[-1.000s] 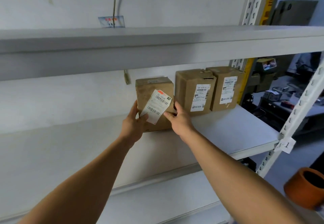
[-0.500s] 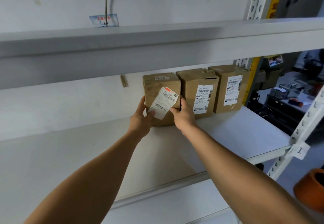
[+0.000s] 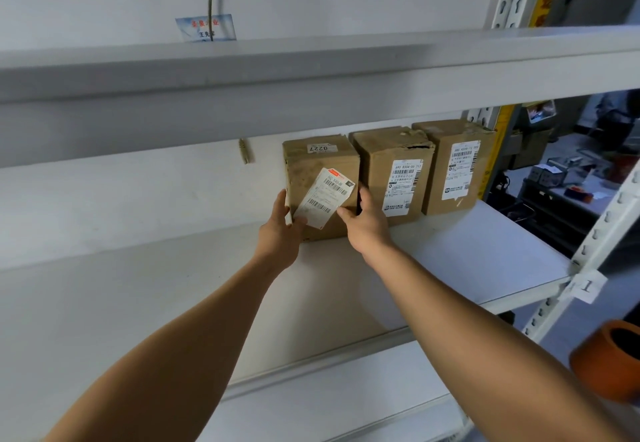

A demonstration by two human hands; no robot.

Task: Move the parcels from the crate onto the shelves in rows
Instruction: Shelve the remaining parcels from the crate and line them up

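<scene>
Three brown cardboard parcels stand in a row at the back of the grey shelf [image 3: 467,261]. The leftmost parcel [image 3: 320,164] has a slanted white barcode label and sits against the middle parcel [image 3: 394,178]. The right parcel [image 3: 453,168] stands by the upright. My left hand [image 3: 280,230] holds the leftmost parcel's left side, thumb on its front. My right hand [image 3: 365,223] holds its right edge, fingers between it and the middle parcel. The crate is out of view.
An upper shelf board [image 3: 311,71] overhangs the parcels. White perforated uprights [image 3: 588,244] frame the right end. An orange pot [image 3: 613,358] sits low at the right. A cluttered workbench [image 3: 568,178] lies beyond the rack. A lower shelf [image 3: 329,403] shows below.
The leftmost parcel has slid back and to the right until it stands against the middle parcel, both hands still on it.
</scene>
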